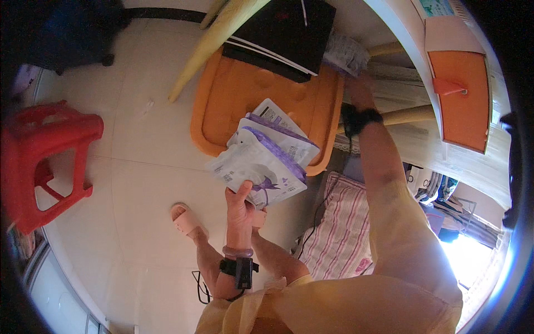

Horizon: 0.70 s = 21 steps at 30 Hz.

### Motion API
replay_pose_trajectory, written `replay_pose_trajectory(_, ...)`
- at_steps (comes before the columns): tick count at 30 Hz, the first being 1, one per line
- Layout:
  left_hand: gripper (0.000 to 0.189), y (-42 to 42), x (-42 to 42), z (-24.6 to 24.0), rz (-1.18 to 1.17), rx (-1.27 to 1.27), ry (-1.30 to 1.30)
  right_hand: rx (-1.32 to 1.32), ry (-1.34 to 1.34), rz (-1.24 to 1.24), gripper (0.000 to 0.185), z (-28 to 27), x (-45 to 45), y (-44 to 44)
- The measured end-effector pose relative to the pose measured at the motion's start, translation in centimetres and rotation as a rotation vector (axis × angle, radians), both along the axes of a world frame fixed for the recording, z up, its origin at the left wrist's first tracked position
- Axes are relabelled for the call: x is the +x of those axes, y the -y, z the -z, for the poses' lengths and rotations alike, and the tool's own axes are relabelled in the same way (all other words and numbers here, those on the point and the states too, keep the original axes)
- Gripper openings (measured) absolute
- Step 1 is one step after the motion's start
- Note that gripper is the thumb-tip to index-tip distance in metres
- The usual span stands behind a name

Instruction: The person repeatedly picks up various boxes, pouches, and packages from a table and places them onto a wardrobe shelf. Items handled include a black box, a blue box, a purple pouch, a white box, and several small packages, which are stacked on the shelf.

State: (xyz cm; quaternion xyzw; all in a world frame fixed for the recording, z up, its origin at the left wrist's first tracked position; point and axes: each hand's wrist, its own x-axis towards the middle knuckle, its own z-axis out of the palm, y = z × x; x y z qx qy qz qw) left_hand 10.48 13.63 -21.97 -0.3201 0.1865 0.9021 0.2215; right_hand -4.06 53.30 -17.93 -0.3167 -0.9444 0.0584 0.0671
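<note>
My left hand [240,204] holds a fanned stack of white-and-purple plastic pouches, its thumb over the near edge of the top pouch [263,171]. Several pouches overlap here, the rear ones above the orange plastic lid [208,121]. Printing and a purple ribbon-like picture mark the top one. Stretched out past the lid's right side, my right hand [359,87] is blurred and grips the near edge of another white-and-purple pouch [347,52]. Its fingers are partly hidden. Both wrists carry black straps, and a purple bangle [238,251] circles the left one.
Black flat boxes [283,37] lie on the lid's far part. A pale wooden leg [208,50] slants down beside it. To the left stands a red plastic stool [50,163]; to the right are a striped cushion [338,225] and an orange-fronted drawer [461,112].
</note>
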Motion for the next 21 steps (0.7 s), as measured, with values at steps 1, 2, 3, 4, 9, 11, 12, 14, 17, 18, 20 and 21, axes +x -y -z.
replay_pose_trajectory(1, 0.064, 0.2, 0.1, 0.1, 0.002, -0.017, 0.001, -0.009, -0.016, -0.05, 0.024, -0.7, 1.9, 0.0)
replay_pose_trajectory(2, 0.064, 0.4, 0.3, 0.1, 0.003, -0.029, 0.002, -0.125, -0.088, -0.166, 0.023, -1.2, 3.8, 0.0)
replay_pose_trajectory(3, 0.064, 0.5, 0.4, 0.1, 0.02, -0.031, 0.001, -0.688, -0.26, -0.088, 0.022, -1.0, 5.9, 0.5)
replay_pose_trajectory(4, 0.064, 0.7, 0.4, 0.1, 0.037, -0.032, 0.001, -1.22, -0.47, 0.005, 0.022, -0.9, 7.6, 0.8)
replay_pose_trajectory(9, 0.061, 1.2, 0.4, -0.2, 0.098, -0.05, -0.034, -0.989, -0.873, 0.44, 0.025, 0.3, 6.8, 1.1)
replay_pose_trajectory(11, 0.064, 1.2, 0.3, -0.2, 0.048, -0.051, -0.017, -0.683, -0.864, 0.357, 0.031, -0.4, 2.5, 0.3)
replay_pose_trajectory(12, 0.064, 1.2, 0.3, -0.2, 0.056, -0.066, 0.014, -0.687, -0.727, 0.219, 0.037, -0.8, 0.4, 0.0)
replay_pose_trajectory(14, 0.064, 1.1, 0.3, -0.1, 0.054, -0.05, -0.012, -0.776, -0.343, -0.169, 0.054, -2.1, -2.6, -0.6)
replay_pose_trajectory(17, 0.063, 1.1, 0.2, 0.0, 0.074, -0.063, 0.02, -1.209, -0.25, -0.193, 0.074, -1.0, -6.2, 0.2)
replay_pose_trajectory(18, 0.064, 1.1, 0.1, 0.0, 0.076, -0.057, 0.014, -1.296, -0.309, -0.167, 0.078, -0.3, -6.8, 0.8)
replay_pose_trajectory(20, 0.064, 1.1, 0.0, -0.1, 0.059, -0.059, 0.013, -1.019, -0.421, -0.297, 0.084, 1.4, -7.3, 1.8)
replay_pose_trajectory(21, 0.065, 1.2, -0.1, -0.2, 0.061, -0.054, 0.011, -0.851, -0.44, -0.309, 0.086, 2.1, -7.5, 2.2)
